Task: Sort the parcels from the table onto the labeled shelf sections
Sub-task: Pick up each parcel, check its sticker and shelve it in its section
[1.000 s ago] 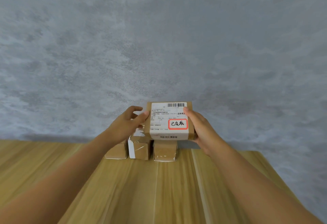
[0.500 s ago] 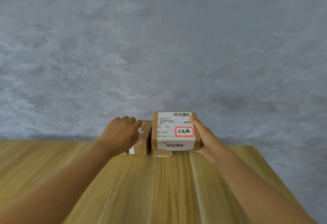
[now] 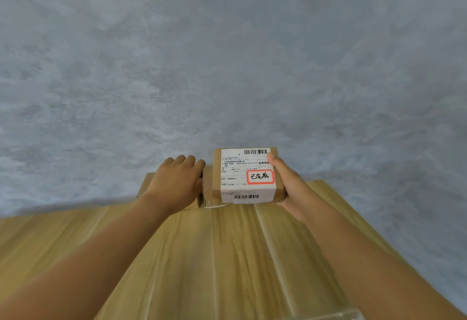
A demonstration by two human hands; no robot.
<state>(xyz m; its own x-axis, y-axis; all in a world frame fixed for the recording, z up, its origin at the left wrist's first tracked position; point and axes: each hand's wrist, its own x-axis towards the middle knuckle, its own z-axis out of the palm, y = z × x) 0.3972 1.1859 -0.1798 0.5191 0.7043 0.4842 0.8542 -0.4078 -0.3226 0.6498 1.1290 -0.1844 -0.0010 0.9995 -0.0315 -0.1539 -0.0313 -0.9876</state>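
While the right hand (image 3: 290, 188) grips the labelled parcel (image 3: 246, 175) (red-bordered sticker up) above the worktop (image 3: 227, 256) far edge, the left hand (image 3: 174, 183) lies, seemingly flat-fingered, over other parcels (image 3: 144, 184).

Left hand (image 3: 174, 183) off parcel (image 3: 246, 177)

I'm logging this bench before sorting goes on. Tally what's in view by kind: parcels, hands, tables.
Parcels: 3. These are the labelled parcel in the right hand, the end parcel showing left of the left hand, and the middle parcel between the hands. More may be hidden.
Hands: 2
Table: 1
Total: 6
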